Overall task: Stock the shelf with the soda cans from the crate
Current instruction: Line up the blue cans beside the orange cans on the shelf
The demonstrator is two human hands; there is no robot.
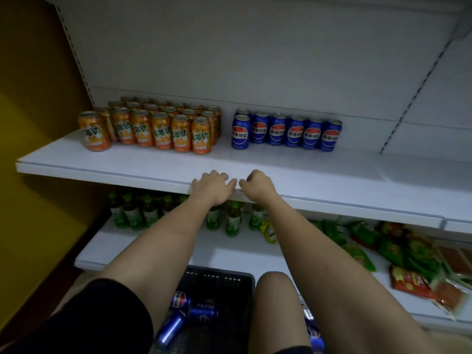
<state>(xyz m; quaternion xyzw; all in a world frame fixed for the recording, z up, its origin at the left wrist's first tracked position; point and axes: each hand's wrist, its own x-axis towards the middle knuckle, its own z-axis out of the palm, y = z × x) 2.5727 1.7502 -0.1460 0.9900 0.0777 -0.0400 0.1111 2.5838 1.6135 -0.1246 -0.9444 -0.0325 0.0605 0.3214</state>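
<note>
Blue soda cans [286, 132] stand in a row on the white shelf [332, 175], right of a block of orange soda cans [150, 126]. Both hands are at the shelf's front edge, side by side and empty. My left hand [213, 186] rests there with fingers spread and lightly bent. The fingers of my right hand [256, 185] are curled under, holding nothing. Below, between my knees, a dark crate [224, 277] holds several blue cans [201, 312] lying on their sides.
Green bottles [132, 213] stand on the lower shelf under my arms, with snack packets [408, 261] spread to the right. A yellow wall [33, 123] borders the shelving on the left. Bare shelf lies in front of and to the right of the blue cans.
</note>
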